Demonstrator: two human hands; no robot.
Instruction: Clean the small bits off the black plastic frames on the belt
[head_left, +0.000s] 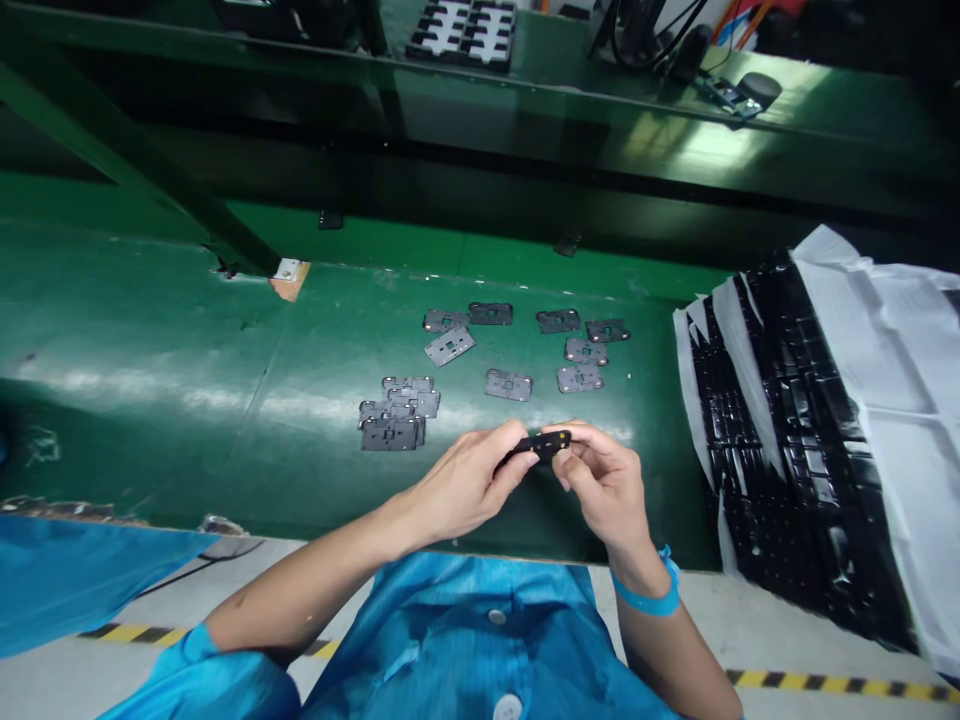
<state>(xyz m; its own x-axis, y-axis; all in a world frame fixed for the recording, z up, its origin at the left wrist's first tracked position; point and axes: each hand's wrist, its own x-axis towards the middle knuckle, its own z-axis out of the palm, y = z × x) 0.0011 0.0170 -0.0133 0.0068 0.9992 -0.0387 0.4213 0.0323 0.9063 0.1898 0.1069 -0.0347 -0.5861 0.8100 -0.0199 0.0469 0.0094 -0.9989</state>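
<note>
A black rectangular plastic part [541, 444] is held above the green bench, tilted so that its narrow side faces me. My left hand [480, 475] is closed around its left end, thumb in front and fingers behind. At the other end, my right hand [596, 475] pinches the part between thumb and fingers, beside a small yellow spot. Just beyond my hands lies a flat grey plate with cut-outs [508, 385]. To the left is an overlapping pile of similar plates [390, 432]. Further back, several more plates [450, 345] lie scattered.
Stacked black trays with white sheets [795, 440] stand at the right. A green post [150, 170] rises at the left. Above the bench back runs a shelf [600, 110] bearing a black-and-white tray [463, 32] and cables. The bench's front edge [337, 540] is close to my body.
</note>
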